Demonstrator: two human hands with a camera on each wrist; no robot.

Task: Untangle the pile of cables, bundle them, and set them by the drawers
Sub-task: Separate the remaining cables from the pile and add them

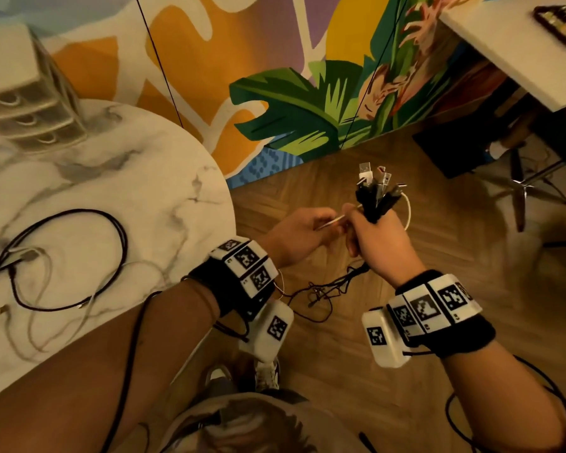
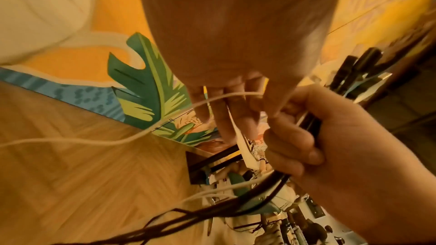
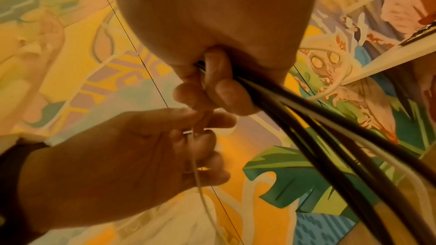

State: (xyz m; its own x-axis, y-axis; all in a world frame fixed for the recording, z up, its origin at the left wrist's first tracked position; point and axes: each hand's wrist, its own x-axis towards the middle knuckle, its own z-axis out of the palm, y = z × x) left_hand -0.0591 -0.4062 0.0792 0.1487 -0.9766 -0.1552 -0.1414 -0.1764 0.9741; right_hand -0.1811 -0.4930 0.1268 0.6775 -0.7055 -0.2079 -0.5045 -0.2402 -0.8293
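Observation:
Over the wooden floor, my right hand (image 1: 370, 235) grips a bundle of cable ends (image 1: 374, 194), black and white, with the plugs pointing up. The bundle's dark cables (image 3: 330, 137) trail down from this fist to a tangle on the floor (image 1: 324, 291). Just left of it, my left hand (image 1: 324, 225) pinches a thin white cable (image 1: 332, 221) between thumb and fingers. That white cable (image 2: 162, 123) runs off to the left and also loops behind the right hand. More cables (image 1: 66, 266), black and white, lie loose on the marble table (image 1: 164, 178). The small drawers (image 1: 27, 106) stand at the table's far left.
A painted wall (image 1: 275, 93) runs behind the floor. At the right stand a white tabletop (image 1: 520, 60), a chair with metal legs (image 1: 523, 188) and a dark box (image 1: 451, 152). My shoes (image 1: 262, 374) are below the hands, beside the table's round edge.

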